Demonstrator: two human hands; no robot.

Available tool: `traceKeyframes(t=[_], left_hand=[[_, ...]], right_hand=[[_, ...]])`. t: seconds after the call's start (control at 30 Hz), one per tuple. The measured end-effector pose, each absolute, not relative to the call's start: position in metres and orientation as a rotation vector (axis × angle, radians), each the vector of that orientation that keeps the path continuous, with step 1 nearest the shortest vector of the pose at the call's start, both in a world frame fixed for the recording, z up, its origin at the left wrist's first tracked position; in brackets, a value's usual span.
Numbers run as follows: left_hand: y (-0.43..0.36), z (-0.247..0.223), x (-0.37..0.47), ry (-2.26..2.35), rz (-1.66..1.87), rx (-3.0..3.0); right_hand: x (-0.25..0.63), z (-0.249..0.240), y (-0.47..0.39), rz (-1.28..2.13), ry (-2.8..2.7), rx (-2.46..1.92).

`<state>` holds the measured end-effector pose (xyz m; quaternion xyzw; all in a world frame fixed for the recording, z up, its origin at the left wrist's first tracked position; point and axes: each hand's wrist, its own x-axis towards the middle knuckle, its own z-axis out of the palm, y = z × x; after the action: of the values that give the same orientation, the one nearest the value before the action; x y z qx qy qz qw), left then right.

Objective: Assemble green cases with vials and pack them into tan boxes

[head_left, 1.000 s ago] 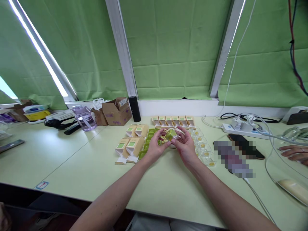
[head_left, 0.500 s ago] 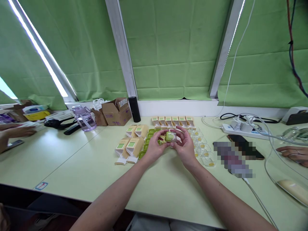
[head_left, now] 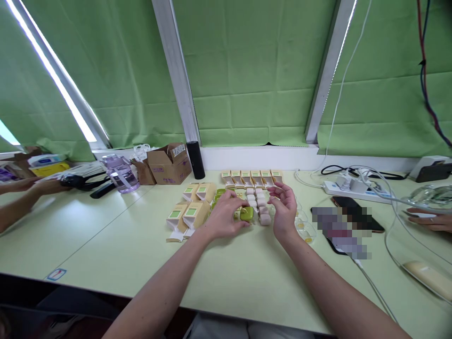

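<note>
My left hand (head_left: 228, 215) is closed around a small green and clear plastic case (head_left: 246, 213), held low over the table. My right hand (head_left: 284, 208) is beside it on the right, fingers curled but apart, holding nothing. Two rows of small pale pink blocks (head_left: 262, 208) lie between my hands. Several green case pieces (head_left: 219, 194) are partly hidden behind my left hand. Clear plastic shells with yellow spots (head_left: 305, 231) lie just right of my right hand.
Cream cartons (head_left: 196, 213) with green labels stand at left, and a row of open ones (head_left: 252, 179) at the back. Phones (head_left: 358, 214), a power strip (head_left: 360, 190) and cables lie right. A bottle (head_left: 121, 174) and brown box (head_left: 169, 165) stand left. Other people's hands show at both sides.
My hands have parted. The case that was between them is now lower, in my left hand alone. My right hand has let go and moved right, uncovering the pale pink blocks.
</note>
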<state>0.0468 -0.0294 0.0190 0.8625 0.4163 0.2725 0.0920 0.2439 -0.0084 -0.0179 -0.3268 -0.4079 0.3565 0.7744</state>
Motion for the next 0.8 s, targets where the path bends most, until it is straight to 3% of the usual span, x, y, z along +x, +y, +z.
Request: traceKeyframes(t=[0.13,0.5,0.8], left_hand=[[-0.034,0.024,0.05,1.236,0.55,2.626],[-0.04,0.023,0.057,1.187,0.307,2.711],[-0.038,0.043,0.047,1.32,0.454,2.632]], right_hand=[[0.242,-0.019,-0.009,0.763,-0.907,-0.72],[0.239,-0.016,-0.012,0.782,-0.905,-0.721],[0.24,-0.014,-0.014,0.805,-0.883,-0.709]])
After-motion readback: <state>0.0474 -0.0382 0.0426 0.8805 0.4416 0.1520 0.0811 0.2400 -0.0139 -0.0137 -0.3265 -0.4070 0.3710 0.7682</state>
